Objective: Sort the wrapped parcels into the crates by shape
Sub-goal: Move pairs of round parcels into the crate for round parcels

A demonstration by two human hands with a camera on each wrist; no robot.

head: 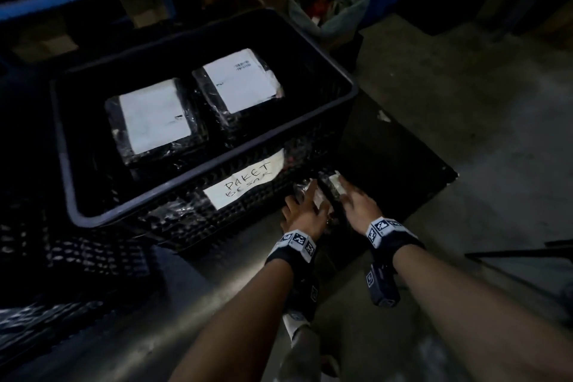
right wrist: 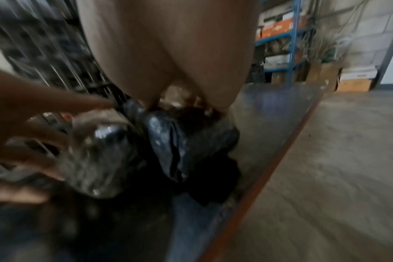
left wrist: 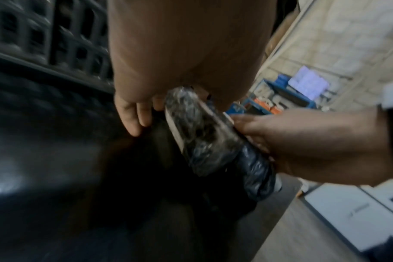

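Both forearms fill the bottom of the head view, each with a marked wrist band, and reach to a dark mat just beside the black crate (head: 214,183). That crate carries a paper label (head: 245,184) reading "PAKET BESAR" and already holds two flat wrapped parcels (head: 155,116) lying side by side. On the mat, the left hand (head: 305,211) and right hand (head: 359,201) bracket two small black-wrapped parcels, touching each other. Left wrist view: the left hand's fingers (left wrist: 132,117) hang loosely straight beside a plastic-wrapped parcel (left wrist: 195,131), apparently touching its end but not closed round it; the right hand (left wrist: 303,141) is against the second parcel's far side. Right wrist view, blurred: the right fingers are curled down onto a crumpled black parcel (right wrist: 180,141); the left hand (right wrist: 29,127) is spread over the glossy one (right wrist: 101,156). Judgement: pickup is under way. Each hand should close fully on its own parcel before lifting, since the slick wrap may slip, and its shape be checked against the crate label first.
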